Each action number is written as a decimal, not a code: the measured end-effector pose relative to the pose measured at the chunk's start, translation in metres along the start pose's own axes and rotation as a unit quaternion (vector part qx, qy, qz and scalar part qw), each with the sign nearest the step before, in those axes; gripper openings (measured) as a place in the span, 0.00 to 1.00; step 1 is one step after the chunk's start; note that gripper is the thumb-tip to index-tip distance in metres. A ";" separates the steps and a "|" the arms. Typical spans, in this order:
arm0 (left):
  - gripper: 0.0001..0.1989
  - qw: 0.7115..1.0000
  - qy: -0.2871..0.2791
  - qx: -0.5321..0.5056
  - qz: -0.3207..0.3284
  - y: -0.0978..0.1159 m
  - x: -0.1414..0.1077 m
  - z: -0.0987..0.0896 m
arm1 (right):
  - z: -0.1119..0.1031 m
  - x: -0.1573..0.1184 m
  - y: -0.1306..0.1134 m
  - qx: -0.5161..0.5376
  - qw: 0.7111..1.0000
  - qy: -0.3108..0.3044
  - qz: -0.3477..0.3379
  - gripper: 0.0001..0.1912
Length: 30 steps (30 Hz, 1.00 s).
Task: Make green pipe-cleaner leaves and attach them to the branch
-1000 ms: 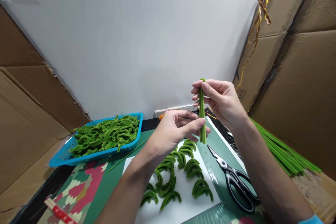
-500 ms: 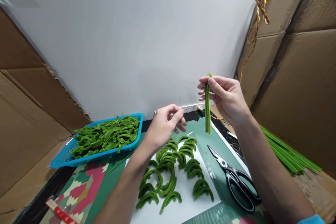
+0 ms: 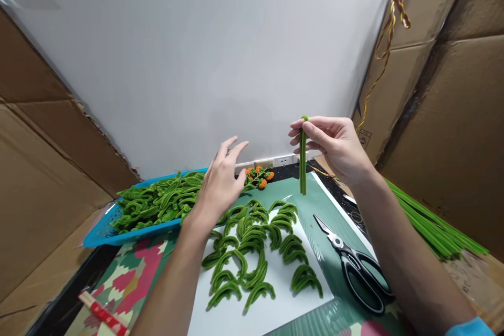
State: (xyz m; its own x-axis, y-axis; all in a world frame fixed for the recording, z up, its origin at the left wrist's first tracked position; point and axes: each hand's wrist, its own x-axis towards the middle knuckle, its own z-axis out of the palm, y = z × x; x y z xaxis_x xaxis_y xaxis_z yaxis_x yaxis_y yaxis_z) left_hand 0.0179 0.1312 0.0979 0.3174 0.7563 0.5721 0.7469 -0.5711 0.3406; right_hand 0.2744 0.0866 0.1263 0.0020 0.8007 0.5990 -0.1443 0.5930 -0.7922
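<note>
My right hand is raised over the mat, pinching a green pipe cleaner near its bent top. The pipe cleaner is folded, and its straight strands hang side by side. With fingers spread and nothing in them, my left hand hovers near the right end of a blue basket. Green curled pipe-cleaner pieces fill that basket. Below my hands, several curved, fanned green pipe-cleaner pieces lie on a white sheet.
Black-handled scissors lie open on the green mat. Long green pipe cleaners lie at right. Small orange flower-like pieces sit by the wall. A red-wrapped stick is front left. Cardboard panels stand at both sides.
My left hand has moved left and its fingers have spread, uncovering the orange pieces. My right hand still holds the folded pipe cleaner, slightly further left in view.
</note>
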 end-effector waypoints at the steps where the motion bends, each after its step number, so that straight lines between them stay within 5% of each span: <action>1: 0.23 1.000 -0.001 -0.024 -0.012 0.003 0.000 -0.002 | 0.000 0.000 0.000 -0.007 1.000 0.000 0.001 0.13; 6: 0.14 0.979 -0.002 -0.206 -0.014 0.034 -0.001 -0.010 | 0.003 -0.001 0.002 -0.025 1.000 -0.012 -0.006 0.13; 13: 0.18 0.870 -0.186 -0.456 -0.033 0.073 -0.009 -0.005 | 0.009 -0.003 0.005 -0.012 1.000 -0.019 -0.011 0.13; 24: 0.16 0.786 -0.296 -0.532 -0.108 0.081 -0.013 -0.004 | 0.009 -0.004 -0.001 0.057 0.997 -0.042 0.021 0.14; 30: 0.13 0.754 -0.310 -0.567 -0.116 0.087 -0.017 -0.007 | 0.012 -0.003 -0.003 0.116 0.991 -0.031 0.064 0.14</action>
State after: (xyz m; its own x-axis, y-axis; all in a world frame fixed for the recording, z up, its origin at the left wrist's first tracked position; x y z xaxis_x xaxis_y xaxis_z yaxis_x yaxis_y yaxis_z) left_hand 0.0736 0.0663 0.1237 0.7291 0.6818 0.0601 -0.0444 -0.0405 0.9982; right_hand 0.2628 0.0816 0.1279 -0.0916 0.8571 0.5069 -0.3628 0.4454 -0.8185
